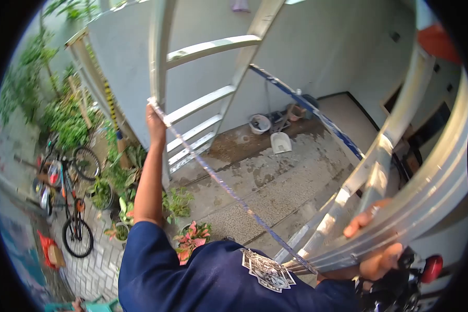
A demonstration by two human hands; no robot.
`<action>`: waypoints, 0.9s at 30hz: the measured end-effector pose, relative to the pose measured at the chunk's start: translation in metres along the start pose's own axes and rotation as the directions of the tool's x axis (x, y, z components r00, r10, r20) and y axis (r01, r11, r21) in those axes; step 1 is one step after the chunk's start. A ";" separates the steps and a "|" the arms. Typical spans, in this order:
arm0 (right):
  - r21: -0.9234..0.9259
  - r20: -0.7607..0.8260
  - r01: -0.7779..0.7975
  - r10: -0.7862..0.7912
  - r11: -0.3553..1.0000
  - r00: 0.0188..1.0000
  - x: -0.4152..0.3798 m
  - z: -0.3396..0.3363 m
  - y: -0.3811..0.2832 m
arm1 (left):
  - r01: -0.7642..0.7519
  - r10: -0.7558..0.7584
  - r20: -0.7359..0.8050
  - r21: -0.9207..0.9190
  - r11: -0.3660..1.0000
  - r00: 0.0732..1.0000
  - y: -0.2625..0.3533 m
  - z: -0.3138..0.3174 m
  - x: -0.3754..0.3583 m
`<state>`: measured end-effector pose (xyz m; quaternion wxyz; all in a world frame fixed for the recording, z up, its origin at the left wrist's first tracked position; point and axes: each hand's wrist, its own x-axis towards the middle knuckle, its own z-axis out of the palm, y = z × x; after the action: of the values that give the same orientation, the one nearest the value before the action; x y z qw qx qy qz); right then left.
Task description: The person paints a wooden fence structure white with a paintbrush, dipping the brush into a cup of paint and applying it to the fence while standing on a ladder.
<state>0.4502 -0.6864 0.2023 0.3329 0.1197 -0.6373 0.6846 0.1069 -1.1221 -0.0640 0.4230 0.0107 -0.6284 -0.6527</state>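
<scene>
An aluminium stepladder stands spread around me, its left rail (158,57) and rungs in front and its broad ridged right rail (400,218) curving past my right side. My left hand (154,122), arm stretched forward, is closed at the left rail where a shiny patterned strap (218,179) ends; most of its fingers are hidden. That strap runs taut across my front towards my right arm. My right hand (382,260) wraps the right rail, fingertips showing on the inner side. A second, blue strap (307,104) spans the ladder's far side.
Below lie a stained concrete floor (265,197), a white bucket (259,124) and a white dustpan (281,142) by the wall. Potted plants (192,236) and a bicycle (75,218) stand left. A dark machine with a red light (431,268) is lower right.
</scene>
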 end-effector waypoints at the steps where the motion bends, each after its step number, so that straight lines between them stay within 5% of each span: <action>1: 0.115 0.031 -0.021 0.017 0.993 0.999 -0.006 -0.005 0.000 | 0.053 -0.053 0.035 -0.014 0.998 0.998 -0.013 -0.008 0.004; 3: 0.184 0.045 0.037 -0.046 0.982 0.998 -0.011 -0.008 0.006 | 0.027 -0.029 -0.042 -0.047 0.999 0.999 -0.079 -0.026 0.022; 4: 0.209 0.053 0.100 -0.113 0.973 0.992 -0.009 -0.007 0.011 | -0.233 0.253 -0.038 0.272 0.934 0.967 -0.115 -0.037 0.033; 5: 0.215 0.058 0.183 -0.200 0.959 0.978 -0.004 -0.009 0.018 | 0.078 -0.061 -0.122 0.140 0.987 0.991 -0.156 -0.052 0.052; 8: 0.029 0.074 0.473 -0.474 0.880 0.877 -0.020 -0.027 0.033 | -0.009 0.025 -0.058 0.252 0.968 0.998 -0.109 -0.030 0.018; 9: -0.298 0.117 0.411 -0.394 0.862 0.912 -0.040 -0.042 0.020 | -0.018 0.030 -0.037 0.289 0.957 0.999 -0.101 -0.025 0.013; 12: -0.374 -0.067 0.235 -0.279 0.897 0.958 -0.112 -0.068 0.046 | -0.092 0.078 0.049 0.406 0.909 0.996 -0.078 -0.014 -0.013; 14: -0.334 -0.113 0.011 -0.052 0.942 0.992 -0.173 -0.097 0.065 | -0.147 0.105 0.116 0.467 0.872 0.988 -0.058 -0.011 -0.026; 17: -0.421 -0.225 -0.383 0.314 0.822 0.922 -0.264 -0.126 0.076 | -0.192 0.106 0.184 0.548 0.814 0.977 -0.038 -0.018 -0.043; 20: -0.556 -0.133 -0.508 0.533 0.657 0.836 -0.336 -0.140 0.101 | -0.213 0.070 0.240 0.647 0.732 0.968 -0.017 -0.038 -0.055; 22: -0.527 -0.112 -0.513 0.543 0.677 0.832 -0.349 -0.141 0.114 | -0.231 -0.005 0.311 0.716 0.659 0.950 -0.006 -0.051 -0.063; 25: -0.441 0.028 -0.543 0.616 0.715 0.787 -0.336 -0.167 0.111 | -0.265 -0.327 0.479 0.810 0.524 0.815 0.013 -0.079 -0.087; 26: -0.378 0.125 -0.585 0.665 0.718 0.736 -0.324 -0.178 0.109 | -0.254 -0.539 0.517 0.835 0.488 0.665 0.021 -0.087 -0.097; 27: -0.329 0.193 -0.597 0.671 0.732 0.716 -0.315 -0.187 0.104 | -0.233 -0.784 0.476 0.879 0.416 0.399 0.045 -0.083 -0.124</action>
<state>0.6717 -0.6007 -0.0949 -0.0124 -0.0476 -0.7604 0.6476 0.2560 -1.1132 -0.1079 -0.1753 0.0159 -0.9605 -0.2156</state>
